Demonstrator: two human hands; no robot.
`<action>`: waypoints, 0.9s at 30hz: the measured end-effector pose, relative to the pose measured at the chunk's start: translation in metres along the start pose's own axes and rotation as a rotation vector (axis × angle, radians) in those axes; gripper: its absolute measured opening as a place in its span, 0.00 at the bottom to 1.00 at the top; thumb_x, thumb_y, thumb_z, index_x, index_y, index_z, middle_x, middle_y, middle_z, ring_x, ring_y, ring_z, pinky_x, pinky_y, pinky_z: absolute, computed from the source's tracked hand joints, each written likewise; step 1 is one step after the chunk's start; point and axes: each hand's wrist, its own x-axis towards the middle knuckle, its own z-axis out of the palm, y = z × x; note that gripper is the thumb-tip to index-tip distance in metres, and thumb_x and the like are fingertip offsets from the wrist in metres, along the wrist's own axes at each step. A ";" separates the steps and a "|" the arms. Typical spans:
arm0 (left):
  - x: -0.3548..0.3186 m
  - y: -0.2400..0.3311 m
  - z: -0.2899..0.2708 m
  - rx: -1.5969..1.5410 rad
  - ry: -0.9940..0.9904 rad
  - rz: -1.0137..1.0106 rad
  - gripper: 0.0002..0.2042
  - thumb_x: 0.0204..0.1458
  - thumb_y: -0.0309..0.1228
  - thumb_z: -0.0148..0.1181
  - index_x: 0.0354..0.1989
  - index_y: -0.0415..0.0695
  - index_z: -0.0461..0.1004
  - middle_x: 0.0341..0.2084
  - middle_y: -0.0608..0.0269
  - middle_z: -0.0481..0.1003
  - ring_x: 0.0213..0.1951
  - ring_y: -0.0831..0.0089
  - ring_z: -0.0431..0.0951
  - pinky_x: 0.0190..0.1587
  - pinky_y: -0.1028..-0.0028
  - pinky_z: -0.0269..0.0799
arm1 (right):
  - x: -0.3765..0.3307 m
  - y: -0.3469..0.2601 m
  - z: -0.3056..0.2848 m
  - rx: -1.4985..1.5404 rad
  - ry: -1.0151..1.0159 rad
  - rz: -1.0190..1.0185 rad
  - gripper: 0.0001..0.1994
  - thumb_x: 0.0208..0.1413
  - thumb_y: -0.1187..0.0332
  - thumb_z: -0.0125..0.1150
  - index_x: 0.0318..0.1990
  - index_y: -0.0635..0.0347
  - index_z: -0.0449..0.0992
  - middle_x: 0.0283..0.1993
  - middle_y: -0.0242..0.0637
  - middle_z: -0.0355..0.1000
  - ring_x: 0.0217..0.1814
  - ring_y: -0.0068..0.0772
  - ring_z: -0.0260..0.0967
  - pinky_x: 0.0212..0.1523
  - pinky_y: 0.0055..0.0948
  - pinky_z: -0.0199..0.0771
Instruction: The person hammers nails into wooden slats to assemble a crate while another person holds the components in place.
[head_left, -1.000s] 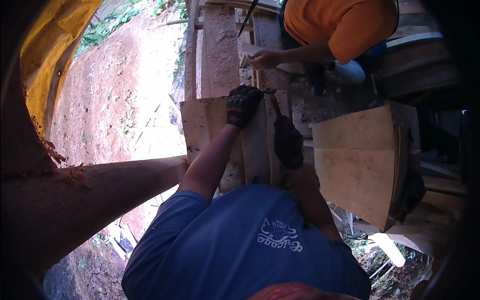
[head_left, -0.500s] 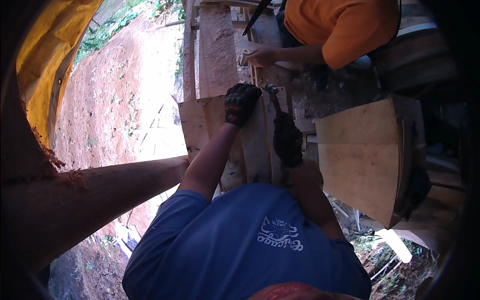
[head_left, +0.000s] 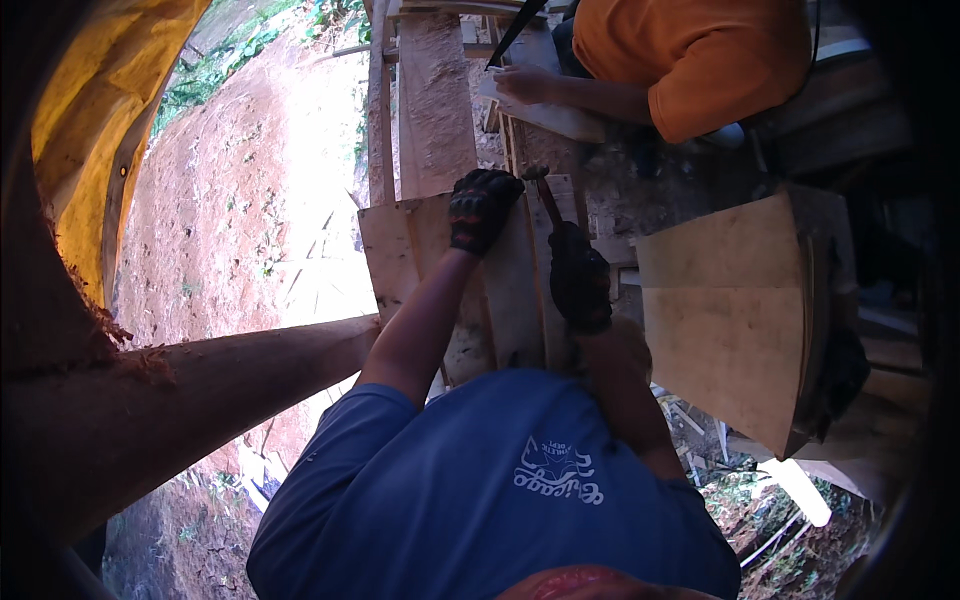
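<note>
My left hand (head_left: 483, 212), in a black glove, is closed at the far end of a row of wooden planks (head_left: 512, 290). Its fingers curl away from view, so what they grip is hidden. Close by on the right, my right hand (head_left: 579, 280), also gloved in black, is wrapped round the handle of a hammer (head_left: 548, 200). The hammer's head lies just right of my left fingers, over the far edge of the planks; whether it touches the wood I cannot tell.
Across from me a person in an orange shirt (head_left: 700, 60) has a hand on a pale board (head_left: 550, 112). A plywood box (head_left: 725, 310) stands at right. A thick wooden beam (head_left: 230, 385) runs in from the left, below a yellow sheet (head_left: 95, 130). Bare soil slopes beyond.
The hammer's head has shifted slightly left and turned, while my left hand stays put. The other person's hand has moved farther away, and more of the pale board shows.
</note>
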 end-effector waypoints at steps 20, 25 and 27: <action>0.003 0.007 -0.017 0.027 -0.144 -0.058 0.27 0.49 0.46 0.74 0.58 0.52 0.78 0.54 0.57 0.79 0.60 0.54 0.75 0.63 0.55 0.69 | -0.043 0.020 -0.010 -0.259 -0.102 0.154 0.10 0.72 0.64 0.55 0.56 0.52 0.76 0.43 0.47 0.81 0.43 0.57 0.81 0.38 0.48 0.80; -0.001 -0.006 -0.025 -0.033 -0.206 -0.054 0.32 0.49 0.46 0.74 0.64 0.50 0.74 0.58 0.53 0.76 0.63 0.52 0.73 0.67 0.53 0.67 | -0.055 0.016 -0.018 -0.147 -0.124 0.416 0.11 0.72 0.63 0.54 0.55 0.53 0.76 0.43 0.49 0.80 0.47 0.59 0.79 0.42 0.50 0.80; -0.005 -0.005 -0.025 -0.044 -0.162 -0.027 0.32 0.49 0.46 0.74 0.63 0.49 0.74 0.58 0.53 0.77 0.63 0.51 0.73 0.66 0.53 0.67 | -0.054 0.019 -0.018 -0.140 -0.137 0.418 0.11 0.72 0.62 0.54 0.55 0.53 0.76 0.43 0.51 0.80 0.49 0.60 0.79 0.43 0.52 0.80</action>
